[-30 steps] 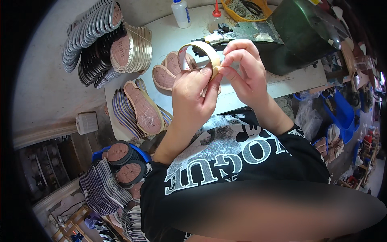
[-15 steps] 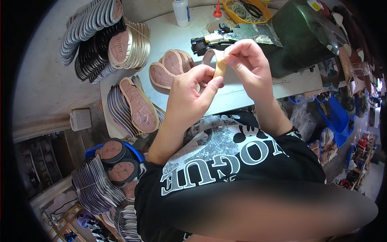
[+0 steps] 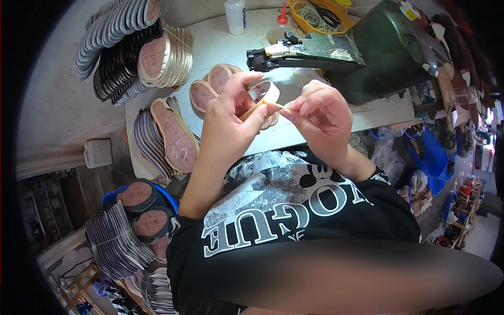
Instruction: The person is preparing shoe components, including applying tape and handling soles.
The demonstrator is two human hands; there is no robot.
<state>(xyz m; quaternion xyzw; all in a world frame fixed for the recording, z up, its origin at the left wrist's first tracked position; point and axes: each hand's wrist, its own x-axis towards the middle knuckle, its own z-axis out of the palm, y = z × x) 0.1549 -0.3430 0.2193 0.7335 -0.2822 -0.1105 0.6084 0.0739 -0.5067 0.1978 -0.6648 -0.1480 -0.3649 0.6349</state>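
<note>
My left hand [image 3: 229,113] is closed around one side of a pale yellowish roll of tape [image 3: 272,94], with its thumb and fingers on the ring. Close beside it, my right hand [image 3: 323,111] pinches thumb and forefinger together at the near side of the roll, on what looks like the end of the tape. Several pinkish shoe insoles [image 3: 201,96] lie on the white table behind my left hand, partly hidden by it. A dark green sewing machine [image 3: 386,44] stands beyond my right hand.
Stacks of insoles [image 3: 167,58] fill the far left, and another striped stack [image 3: 176,142] lies at the table's left edge. A white bottle [image 3: 236,18], a red-tipped bottle [image 3: 282,26] and a yellow basket [image 3: 302,21] stand at the back. More bundled insoles [image 3: 118,239] sit lower left.
Both hands have come down and the roll has tilted so its opening shows. My right hand has moved from the roll's upper edge to its near side.
</note>
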